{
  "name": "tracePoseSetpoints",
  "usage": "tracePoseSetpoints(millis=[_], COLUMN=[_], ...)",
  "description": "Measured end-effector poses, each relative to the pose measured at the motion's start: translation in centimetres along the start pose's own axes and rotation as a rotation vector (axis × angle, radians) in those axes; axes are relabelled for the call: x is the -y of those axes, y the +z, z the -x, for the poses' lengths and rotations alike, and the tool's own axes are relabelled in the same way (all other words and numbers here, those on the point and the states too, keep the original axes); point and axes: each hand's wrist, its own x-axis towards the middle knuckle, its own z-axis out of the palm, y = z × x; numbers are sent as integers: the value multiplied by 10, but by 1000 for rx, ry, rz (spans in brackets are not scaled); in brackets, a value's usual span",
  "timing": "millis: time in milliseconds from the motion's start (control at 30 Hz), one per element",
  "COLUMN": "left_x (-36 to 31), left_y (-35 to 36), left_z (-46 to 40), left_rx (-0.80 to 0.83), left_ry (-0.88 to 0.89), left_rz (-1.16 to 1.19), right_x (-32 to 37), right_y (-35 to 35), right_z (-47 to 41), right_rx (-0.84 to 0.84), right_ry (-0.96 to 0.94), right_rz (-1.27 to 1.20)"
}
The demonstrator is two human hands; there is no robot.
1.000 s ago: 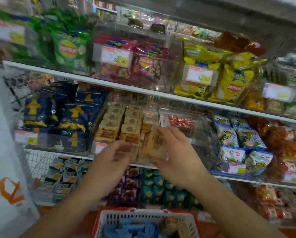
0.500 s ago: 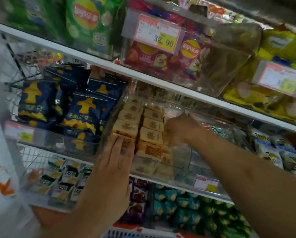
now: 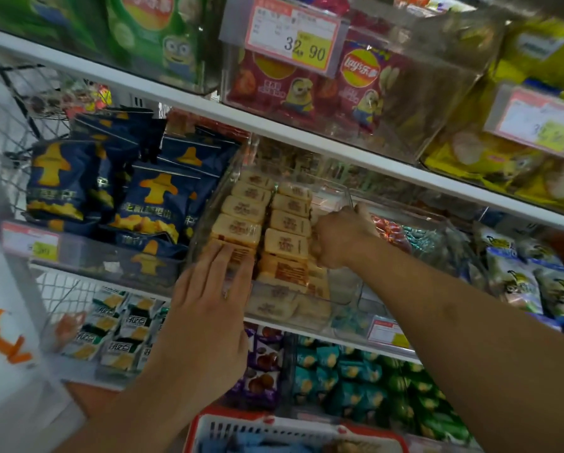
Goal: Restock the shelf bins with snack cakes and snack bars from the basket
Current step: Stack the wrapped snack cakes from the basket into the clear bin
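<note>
Left hand (image 3: 208,308) is pressing flat-fingered on the front cakes (image 3: 241,230), steadying rows; right hand (image 3: 342,240) is curling into the bin (image 3: 346,289), seemingly tucking one in

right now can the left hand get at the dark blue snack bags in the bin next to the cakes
Probably yes. The left hand rests with straight fingers on the front snack cakes, holding nothing, and the dark blue bags stand in the open-topped bin just to its left, with nothing between them.

Two hands (image 3: 205,308), one basket (image 3: 274,429)
</note>
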Motion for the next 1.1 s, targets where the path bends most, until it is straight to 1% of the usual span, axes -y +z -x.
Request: tracePoseSetpoints(millis=[67,133,200,300,333,367,433,500,600,667,700,767,800,833,867,933,967,1000,1033,1100], left_x=[-1,-2,-4,-10,-13,-19,-31,-41,-47,-43,-41,-37,-37,-39,-41,-47,-49,-50,-51,-52], left_y=[-6,-15,-26,-37,-36,-33,-17,8,65,104,119,144,151,154,157,158,158,158,158,158], left_z=[-5,-11,-17,-8,0,12,41,74,133,174,194,227,238,245,248,248,246,246,246,247], left_rx=[-2,11,5,-43,-61,-60,-31,73,297,447,542,724,781,819,841,853,850,853,860,859], left_ry=[-14,-39,-67,-57,-36,-2,64,85,96,120,92,22,26,42,48,18,4,-7,-12,18], left_rz=[22,34,66,126,159,189,215,267,262,211,193,90,12,-66,-115,-117,-120,-139,-163,-175], right_x=[-1,-1,1,7,11,15,26,40,67,80,87,101,106,109,112,116,117,119,120,118], right_y=[-3,-2,5,26,38,56,105,162,241,278,293,321,334,346,355,361,367,377,379,384], right_z=[17,43,76,137,158,181,221,255,299,322,332,350,358,364,368,372,369,366,364,363], right_rx=[-23,-110,-272,-626,-688,-691,-585,-408,-43,140,245,471,571,675,760,901,934,943,982,998], right_ry=[-22,-49,-55,-75,-83,-86,-99,-90,-24,15,26,24,45,96,103,55,51,151,116,3], right_rz=[-34,-107,-270,-450,-475,-476,-473,-517,-549,-584,-600,-605,-637,-695,-748,-796,-806,-873,-859,-848])
